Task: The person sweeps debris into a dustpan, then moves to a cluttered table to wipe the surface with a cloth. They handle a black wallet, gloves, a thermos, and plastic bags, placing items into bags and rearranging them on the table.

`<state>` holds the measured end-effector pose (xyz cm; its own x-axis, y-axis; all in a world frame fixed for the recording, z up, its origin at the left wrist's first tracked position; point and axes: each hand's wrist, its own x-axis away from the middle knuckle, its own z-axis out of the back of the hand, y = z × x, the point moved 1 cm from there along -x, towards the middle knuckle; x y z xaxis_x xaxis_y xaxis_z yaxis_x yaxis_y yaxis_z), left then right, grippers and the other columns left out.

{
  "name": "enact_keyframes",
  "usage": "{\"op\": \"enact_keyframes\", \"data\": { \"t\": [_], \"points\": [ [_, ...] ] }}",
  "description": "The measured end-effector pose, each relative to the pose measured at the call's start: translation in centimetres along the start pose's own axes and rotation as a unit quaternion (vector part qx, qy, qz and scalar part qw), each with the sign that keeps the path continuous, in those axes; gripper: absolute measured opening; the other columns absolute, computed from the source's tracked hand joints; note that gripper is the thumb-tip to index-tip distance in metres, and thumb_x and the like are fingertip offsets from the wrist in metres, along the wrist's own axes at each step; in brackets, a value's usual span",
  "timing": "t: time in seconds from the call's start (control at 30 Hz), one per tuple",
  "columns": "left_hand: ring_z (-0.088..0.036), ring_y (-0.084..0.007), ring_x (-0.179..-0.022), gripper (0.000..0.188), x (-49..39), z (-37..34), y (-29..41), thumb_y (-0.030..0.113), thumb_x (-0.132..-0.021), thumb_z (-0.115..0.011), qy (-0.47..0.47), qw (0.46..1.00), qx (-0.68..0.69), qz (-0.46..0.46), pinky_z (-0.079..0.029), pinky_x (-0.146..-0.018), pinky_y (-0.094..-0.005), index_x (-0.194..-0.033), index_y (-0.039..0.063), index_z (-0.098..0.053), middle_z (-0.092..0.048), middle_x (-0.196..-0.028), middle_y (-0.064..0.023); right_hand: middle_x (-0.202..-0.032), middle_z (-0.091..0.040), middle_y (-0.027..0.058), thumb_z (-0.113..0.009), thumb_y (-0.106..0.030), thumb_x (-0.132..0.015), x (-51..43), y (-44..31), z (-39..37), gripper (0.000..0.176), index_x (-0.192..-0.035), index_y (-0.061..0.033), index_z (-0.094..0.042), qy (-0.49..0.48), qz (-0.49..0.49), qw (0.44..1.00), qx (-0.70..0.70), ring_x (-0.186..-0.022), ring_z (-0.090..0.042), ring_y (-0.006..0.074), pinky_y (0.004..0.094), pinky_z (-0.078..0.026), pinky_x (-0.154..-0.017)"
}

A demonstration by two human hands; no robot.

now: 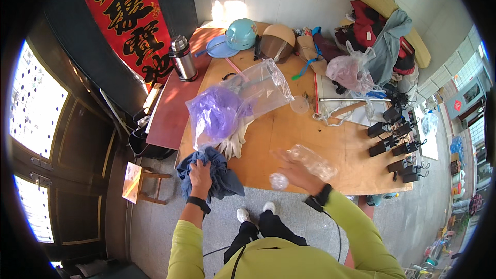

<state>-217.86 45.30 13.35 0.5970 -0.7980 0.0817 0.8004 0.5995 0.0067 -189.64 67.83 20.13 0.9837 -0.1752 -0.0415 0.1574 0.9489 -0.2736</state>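
Note:
My left hand [200, 176] grips a bunched blue cloth [226, 182] at the table's near left edge. Motion blurs my right hand [296, 170], stretched low over the wooden tabletop [279, 131]. Just beyond it lies a clear, crumpled plastic container [314, 162]. A small round clear plastic piece [279, 181] shows at the near side of this hand; whether the fingers hold it is unclear. Beyond the cloth sit a clear plastic bag with purple material inside [217, 112] and whitish gloves [234, 141], partly under the bag.
Several black power adapters [381, 145] with cables stand at the right. Along the back are a turquoise helmet [241, 34], a beige helmet [277, 42] and piled clothes [368, 27]. A steel thermos [183, 60] stands at left. A wooden stool [132, 182] is on the floor.

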Motion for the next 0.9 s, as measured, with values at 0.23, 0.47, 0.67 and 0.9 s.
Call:
{"op": "enact_keyframes", "data": {
  "t": [0.23, 0.47, 0.67, 0.9],
  "points": [
    [-0.053, -0.0326, -0.097, 0.033, -1.3, -0.7, 0.6, 0.009, -0.086, -0.056, -0.012, 0.999, -0.034, 0.041, -0.055, -0.068, -0.0365, -0.115, 0.022, -0.064, -0.052, -0.106, -0.0109, -0.146, -0.041, 0.0101, -0.059, -0.011, -0.079, -17.4, 3.1, -11.5, 0.031, -0.108, -0.0048, -0.067, 0.012, 0.048, 0.994, 0.1, -0.134, -0.042, 0.0271, 0.0398, -0.052, -0.087],
    [-0.054, -0.0353, -0.1, 0.048, -3.1, -0.4, 1.1, 0.008, -0.074, -0.066, -0.086, 0.992, -0.058, 0.074, -0.055, -0.072, -0.0366, -0.12, 0.02, -0.057, -0.052, -0.109, -0.0134, -0.127, -0.055, 0.0097, -0.055, -0.012, -0.08, -14.7, 7.3, -11.5, 0.023, -0.098, -0.0074, -0.068, -0.024, 0.124, 0.992, 0.014, -0.115, -0.055, 0.0288, 0.0392, -0.054, -0.078],
    [-0.054, -0.0347, -0.101, 0.051, -3.8, 0.9, 0.8, 0.006, -0.074, -0.065, -0.103, 0.992, -0.045, 0.053, -0.056, -0.07, -0.0363, -0.122, 0.019, -0.055, -0.052, -0.111, -0.0161, -0.113, -0.058, 0.0087, -0.055, -0.01, -0.08, -5.8, 15.2, -4.7, 0.015, -0.089, -0.0081, -0.066, -0.066, -0.098, 0.993, 0.028, -0.107, -0.056, 0.0278, 0.0411, -0.053, -0.078],
    [-0.051, -0.0391, -0.105, 0.062, -3.2, 5.2, -1.7, 0.005, -0.063, -0.071, -0.113, 0.989, 0.078, 0.047, -0.051, -0.079, -0.0461, -0.122, 0.019, -0.058, -0.049, -0.113, -0.0151, -0.12, -0.054, 0.0076, -0.062, -0.004, -0.073, -2.0, 17.4, 2.0, 0.011, -0.082, -0.009, -0.065, 0.001, -0.101, 0.994, 0.03, -0.115, -0.053, 0.0266, 0.0357, -0.053, -0.081]
  ]
}}
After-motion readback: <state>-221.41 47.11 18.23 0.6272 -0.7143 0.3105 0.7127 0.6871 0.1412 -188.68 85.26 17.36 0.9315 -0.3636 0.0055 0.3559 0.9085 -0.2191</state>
